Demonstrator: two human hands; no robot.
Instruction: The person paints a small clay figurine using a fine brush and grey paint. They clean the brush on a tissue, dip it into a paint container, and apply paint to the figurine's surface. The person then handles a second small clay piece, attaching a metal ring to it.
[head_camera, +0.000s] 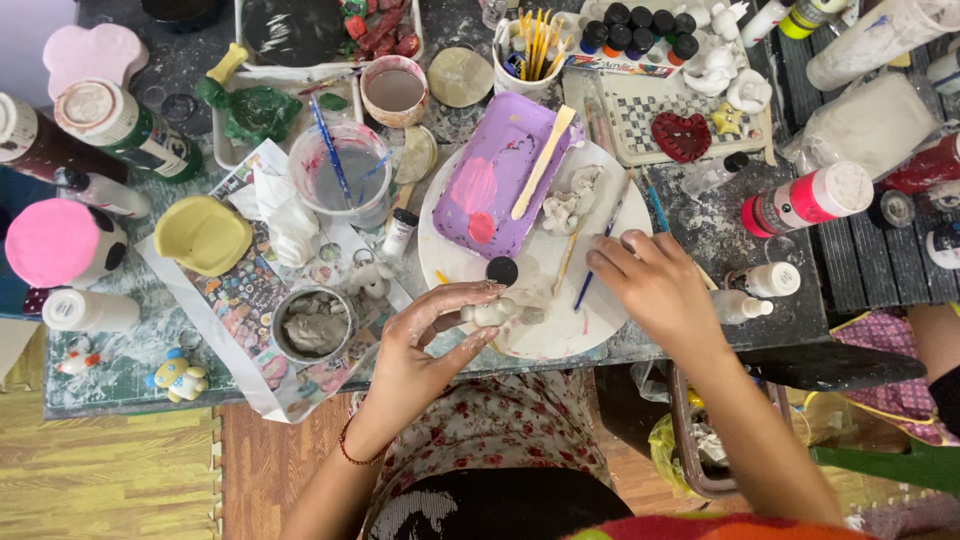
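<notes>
Cluttered with paints and tools, a speckled grey worktable (720, 230) is seen from above. Nearest the wearer, a small pale clay figure (492, 313) is pinched between thumb and fingertips of the left hand (425, 345), over the six o'clock edge of a round white plate (610, 300). At four o'clock on the plate, the right hand (655, 285) is laid with fingers curled on a blue-handled brush (598, 252). Farther off, a purple tray (495, 185) with a wooden stick (543, 160) is set on the plate at eleven o'clock.

Two hands (430, 345) (650, 285), one white plate (600, 320), one purple tray (500, 180), one yellow bowl (203, 233), one red heart (681, 136).
</notes>
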